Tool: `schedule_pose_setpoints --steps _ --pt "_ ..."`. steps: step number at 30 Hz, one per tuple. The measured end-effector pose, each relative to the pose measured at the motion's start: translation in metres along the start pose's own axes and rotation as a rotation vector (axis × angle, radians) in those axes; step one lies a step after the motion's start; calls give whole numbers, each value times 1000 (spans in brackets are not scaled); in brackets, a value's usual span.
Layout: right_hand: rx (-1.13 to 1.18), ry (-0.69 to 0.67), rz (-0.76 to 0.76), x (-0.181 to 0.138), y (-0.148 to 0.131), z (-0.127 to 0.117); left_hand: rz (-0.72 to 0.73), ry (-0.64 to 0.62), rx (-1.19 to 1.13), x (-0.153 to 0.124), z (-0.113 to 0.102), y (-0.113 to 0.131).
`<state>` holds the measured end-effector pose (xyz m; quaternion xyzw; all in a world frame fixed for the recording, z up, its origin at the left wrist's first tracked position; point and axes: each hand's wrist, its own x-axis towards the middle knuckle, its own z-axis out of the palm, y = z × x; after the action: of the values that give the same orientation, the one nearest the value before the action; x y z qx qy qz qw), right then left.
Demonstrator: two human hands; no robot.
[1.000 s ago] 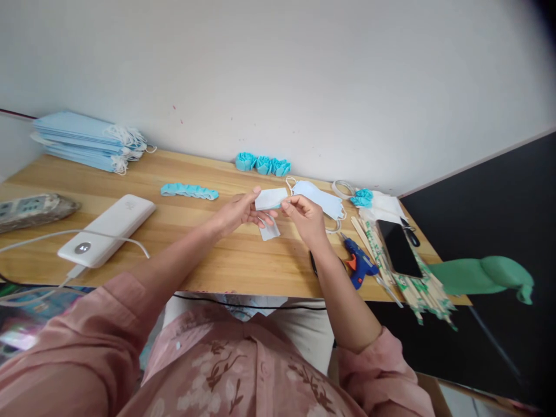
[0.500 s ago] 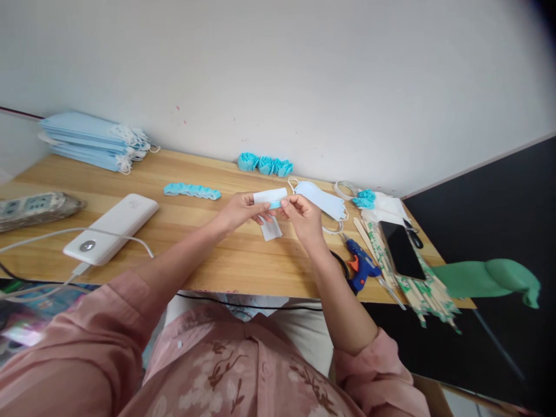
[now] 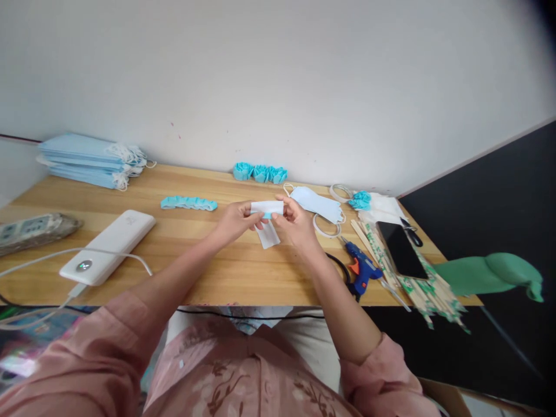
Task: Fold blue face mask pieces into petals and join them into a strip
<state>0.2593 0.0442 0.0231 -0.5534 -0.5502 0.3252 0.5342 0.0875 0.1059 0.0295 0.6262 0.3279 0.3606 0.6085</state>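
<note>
Both hands meet above the middle of the wooden table (image 3: 243,272). My left hand (image 3: 235,220) and my right hand (image 3: 295,223) pinch the two ends of a small white and light-blue folded strip of mask material (image 3: 266,208). A loose white scrap (image 3: 268,234) lies on the table just under the hands. A flat blue face mask (image 3: 316,203) lies right beside my right hand, with a roll of tape (image 3: 326,226) next to it.
A stack of blue masks (image 3: 87,160) sits far left by the wall. A pleated blue strip (image 3: 188,203), folded blue rosettes (image 3: 259,172), a white power bank (image 3: 108,238) with cable, a power strip (image 3: 32,229), a blue glue gun (image 3: 361,267), a phone (image 3: 402,249) and wooden sticks (image 3: 417,286) lie around.
The hands have moved closer together on the strip, folding it narrower. The view has tilted slightly, so the table items sit lower in the frame.
</note>
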Motion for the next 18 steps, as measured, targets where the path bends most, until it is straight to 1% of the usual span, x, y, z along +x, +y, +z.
schedule_pose_setpoints --steps 3,5,6,8,10,11,13,16,18 --pt "5 6 24 0 4 5 53 98 -68 0 1 0" --pt "33 13 27 1 5 9 79 137 -225 1 2 0" --pt "50 21 23 1 5 12 70 131 -327 1 3 -1" --pt "72 36 5 2 6 17 11 72 -517 3 4 -4" --pt "79 48 -21 2 7 21 -60 0 -617 4 6 -8" --pt "71 52 -32 2 7 22 -84 -19 -624 4 6 -10" --pt "17 60 -42 2 7 21 -109 -20 -579 4 6 -13" --pt "-96 96 -48 5 4 13 -118 19 -479 3 4 -14" --pt "-142 91 -72 9 -1 8 -119 42 -421 2 3 -13"
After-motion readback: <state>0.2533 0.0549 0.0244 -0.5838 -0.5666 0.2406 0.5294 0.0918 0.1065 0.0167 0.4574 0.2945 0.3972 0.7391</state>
